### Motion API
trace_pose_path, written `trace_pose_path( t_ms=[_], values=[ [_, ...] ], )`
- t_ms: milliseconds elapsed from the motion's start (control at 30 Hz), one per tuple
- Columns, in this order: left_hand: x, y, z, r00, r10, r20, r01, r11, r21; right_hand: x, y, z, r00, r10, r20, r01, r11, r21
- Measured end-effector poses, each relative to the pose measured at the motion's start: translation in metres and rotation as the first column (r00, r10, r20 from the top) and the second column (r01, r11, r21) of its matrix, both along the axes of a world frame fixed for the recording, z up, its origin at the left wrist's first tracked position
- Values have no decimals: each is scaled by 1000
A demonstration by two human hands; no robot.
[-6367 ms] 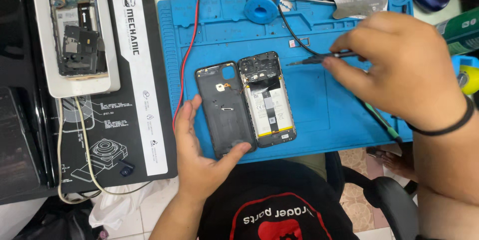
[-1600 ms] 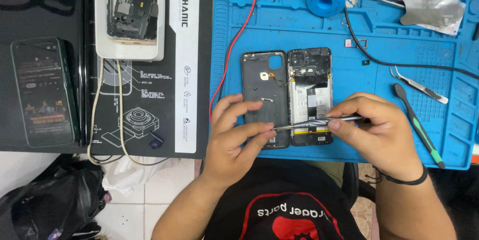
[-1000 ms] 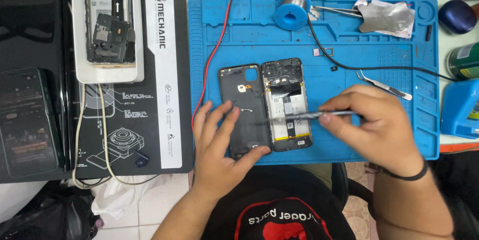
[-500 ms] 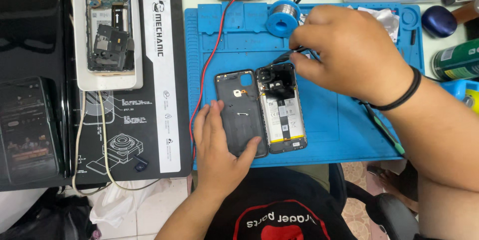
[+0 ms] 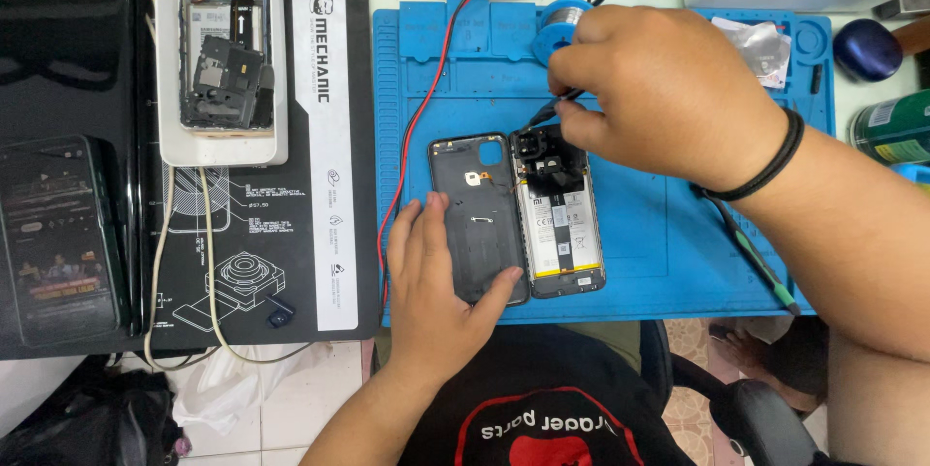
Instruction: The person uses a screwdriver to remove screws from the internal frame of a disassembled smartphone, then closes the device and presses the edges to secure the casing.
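Observation:
An opened phone [image 5: 562,233] lies face down on the blue work mat [image 5: 659,253], its battery and boards exposed. The black back cover [image 5: 477,204] lies right beside it on the left. My left hand [image 5: 436,287] rests flat on the mat with fingers spread. Its fingertips lie on the cover's left edge and the thumb touches the cover's lower corner. My right hand [image 5: 659,88] hovers over the phone's top end, pinching a thin black probe [image 5: 547,114]. The probe's tip points down at the camera area.
A red wire [image 5: 418,127] runs down the mat's left side. A solder spool [image 5: 562,15] sits at the back. A green-handled tool [image 5: 765,267] lies on the right. On the black mat [image 5: 329,185] stands a white tray [image 5: 165,88] holding another stripped phone. A lit phone [image 5: 58,233] lies far left.
My right hand has moved from the phone's lower right side up to its top end, and now pinches a black probe instead of the metal tweezers. My left hand stays on the back cover.

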State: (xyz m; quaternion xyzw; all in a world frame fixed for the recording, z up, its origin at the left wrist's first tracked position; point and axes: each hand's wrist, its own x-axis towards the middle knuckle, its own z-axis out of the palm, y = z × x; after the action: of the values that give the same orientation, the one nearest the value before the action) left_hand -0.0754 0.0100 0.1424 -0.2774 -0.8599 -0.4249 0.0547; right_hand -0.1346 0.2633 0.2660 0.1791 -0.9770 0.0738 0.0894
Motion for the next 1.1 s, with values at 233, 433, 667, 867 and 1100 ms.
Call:
trace_pose_path(
  t_ms=[233, 433, 667, 867, 1100],
  values=[
    [-1, 2, 0, 1000, -6, 1, 6, 1000, -14, -13, -15, 5, 999, 5, 37, -15, 968, 252],
    [-1, 1, 2, 1000, -2, 5, 2, 1000, -14, -23, -20, 10, 995, -43, 85, 14, 951, 310],
    [-2, 3, 1, 1000, -2, 28, 3, 999, -40, -21, -17, 9, 995, -20, 94, -7, 958, 288],
    [-1, 4, -1, 1000, -9, 17, 10, 999, -38, -21, -17, 8, 994, -29, 106, -7, 946, 324],
    [1, 5, 1, 999, -10, 32, 12, 999, -50, -21, -19, 10, 980, -105, 169, 31, 918, 395]
  ],
)
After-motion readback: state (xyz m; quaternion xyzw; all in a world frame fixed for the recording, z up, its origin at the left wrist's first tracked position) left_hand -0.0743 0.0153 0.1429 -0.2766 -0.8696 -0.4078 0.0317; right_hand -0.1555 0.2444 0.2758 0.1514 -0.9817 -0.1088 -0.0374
